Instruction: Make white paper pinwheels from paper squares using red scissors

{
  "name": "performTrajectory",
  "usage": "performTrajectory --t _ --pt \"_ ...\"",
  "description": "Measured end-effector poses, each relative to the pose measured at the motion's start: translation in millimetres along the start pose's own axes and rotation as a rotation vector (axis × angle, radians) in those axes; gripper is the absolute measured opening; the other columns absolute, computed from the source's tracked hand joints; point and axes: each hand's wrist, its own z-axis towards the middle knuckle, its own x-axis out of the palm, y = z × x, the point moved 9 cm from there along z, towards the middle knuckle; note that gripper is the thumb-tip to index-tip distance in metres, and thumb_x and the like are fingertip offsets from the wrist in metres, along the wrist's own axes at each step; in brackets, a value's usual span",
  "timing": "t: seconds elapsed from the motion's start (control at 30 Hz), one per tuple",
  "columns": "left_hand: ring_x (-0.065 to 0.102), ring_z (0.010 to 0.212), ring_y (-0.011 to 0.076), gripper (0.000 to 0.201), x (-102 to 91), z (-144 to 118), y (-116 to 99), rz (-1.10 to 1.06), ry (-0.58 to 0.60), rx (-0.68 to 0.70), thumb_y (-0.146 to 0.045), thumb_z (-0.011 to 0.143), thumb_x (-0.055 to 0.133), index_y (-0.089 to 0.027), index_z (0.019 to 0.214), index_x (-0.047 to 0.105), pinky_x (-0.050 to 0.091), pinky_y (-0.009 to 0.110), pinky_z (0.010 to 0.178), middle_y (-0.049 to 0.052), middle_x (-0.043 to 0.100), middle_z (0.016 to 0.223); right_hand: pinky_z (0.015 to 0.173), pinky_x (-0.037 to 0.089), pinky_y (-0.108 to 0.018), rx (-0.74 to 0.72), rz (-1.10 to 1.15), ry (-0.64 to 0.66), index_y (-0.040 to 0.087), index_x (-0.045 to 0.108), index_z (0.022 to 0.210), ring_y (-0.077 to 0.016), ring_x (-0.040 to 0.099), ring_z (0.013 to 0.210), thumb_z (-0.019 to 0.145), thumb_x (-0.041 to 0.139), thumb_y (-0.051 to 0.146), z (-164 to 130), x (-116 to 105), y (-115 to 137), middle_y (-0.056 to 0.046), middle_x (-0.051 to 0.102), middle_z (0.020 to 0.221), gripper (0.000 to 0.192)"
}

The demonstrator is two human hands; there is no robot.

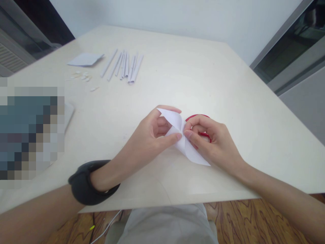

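Note:
Between my two hands, just above the table's near half, is a piece of white paper (177, 144) with curled, pointed corners. My left hand (157, 130) pinches it near the middle, its thumb in front and fingers behind. From the other side my right hand (210, 135) grips the paper's middle between thumb and index finger, the other fingers curled. One corner stands up at the upper left, and another hangs toward the lower right. Red-handled scissors (206, 136) lie behind my right hand, which hides most of them.
Several rolled paper tubes (124, 66) lie at the table's far left. Beside them are a folded white sheet (85, 59) and several cotton swabs (83, 76). A pixelated object (27, 135) occupies the left edge. The table (193, 74) meets a wall at the back.

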Motion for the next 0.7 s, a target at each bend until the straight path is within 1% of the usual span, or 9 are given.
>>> performTrajectory --t 0.2,0.27,0.4,0.53,0.63,0.7 --pt "0.065 0.08 0.0169 0.038 -0.4 0 3 0.003 0.0 -0.019 -0.011 0.075 0.06 -0.021 0.111 0.051 0.051 0.025 0.067 0.002 0.067 0.088 0.049 0.032 -0.022 -0.02 -0.03 -0.02 0.02 0.055 0.083 -0.0076 0.043 0.052 0.085 0.052 0.017 0 -2 2 0.006 0.047 0.057 0.005" --pt "0.065 0.083 0.0178 0.038 -0.2 1 4 0.003 0.006 -0.019 -0.013 0.076 0.061 -0.021 0.112 0.051 0.051 0.027 0.07 0.002 0.067 0.089 0.05 0.033 -0.022 -0.024 -0.016 0.003 0.02 0.053 0.085 -0.0081 0.044 0.053 0.085 0.053 0.019 0 0 2 0.006 0.047 0.058 0.001" --pt "0.064 0.09 0.0195 0.037 -0.1 3 6 0.017 0.007 -0.005 -0.016 0.075 0.062 -0.019 0.11 0.05 0.05 0.029 0.074 0.005 0.066 0.096 0.051 0.034 -0.022 -0.01 0.024 0.051 0.021 0.049 0.089 -0.0084 0.044 0.053 0.085 0.055 0.023 1 7 -3 0.007 0.045 0.056 0.008" --pt "0.063 0.092 0.0204 0.036 -0.2 6 8 0.056 0.022 0.018 -0.015 0.076 0.06 -0.016 0.11 0.049 0.05 0.031 0.077 0.007 0.064 0.099 0.051 0.035 -0.021 0.002 0.022 0.068 0.021 0.046 0.088 -0.0082 0.044 0.052 0.085 0.053 0.022 2 10 -7 0.008 0.046 0.056 0.008" --pt "0.062 0.096 0.0206 0.036 -2.2 9 10 0.088 0.033 0.02 -0.014 0.078 0.057 -0.017 0.112 0.048 0.049 0.033 0.08 0.007 0.064 0.1 0.052 0.035 -0.021 -0.014 0.001 0.055 0.021 0.045 0.088 -0.0085 0.044 0.052 0.085 0.051 0.02 4 8 -6 0.008 0.046 0.056 0.006" --pt "0.063 0.095 0.0206 0.037 -4.0 11 13 0.092 0.038 0.002 -0.014 0.078 0.056 -0.018 0.114 0.047 0.049 0.033 0.079 0.007 0.064 0.103 0.054 0.035 -0.021 -0.032 -0.023 0.028 0.021 0.045 0.087 -0.009 0.045 0.053 0.085 0.049 0.018 5 3 -5 0.007 0.048 0.057 0.006"
